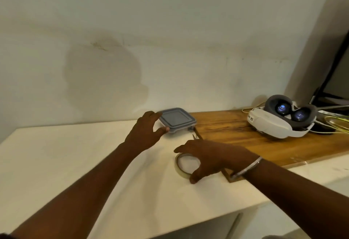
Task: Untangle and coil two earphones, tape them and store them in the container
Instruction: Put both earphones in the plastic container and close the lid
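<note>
Two hands were at work on the pale worktop (75,153), each on a different thing. The left hand (145,133) reached forward to the grey-lidded container (177,119), which stood near the wall, just beside the edge of a wooden board (226,125). Its thumb lay at the container's near left corner and its fingers curved round the far left corner, so it seemed to be grasping that side, most likely to steady the box or draw it closer. The lid sat flat on top and looked closed.

The right hand (213,155), a metal bangle (249,167) at its wrist, was spread over the tape roll (181,172), which lay flat on the worktop nearer the person. The thumb was hooked at the near rim and the forefinger reached past the far rim. That span looked like a hold on the roll from above, suited to lifting it or sliding it aside.

No earphones could be seen anywhere (whether they were already under the lid could not be told, since the container hid its contents). With tape and container both in hand, I judged the work to be at the taping or storing end of the task.

A white headset (273,123) rested on the board, well apart from both hands.
</note>
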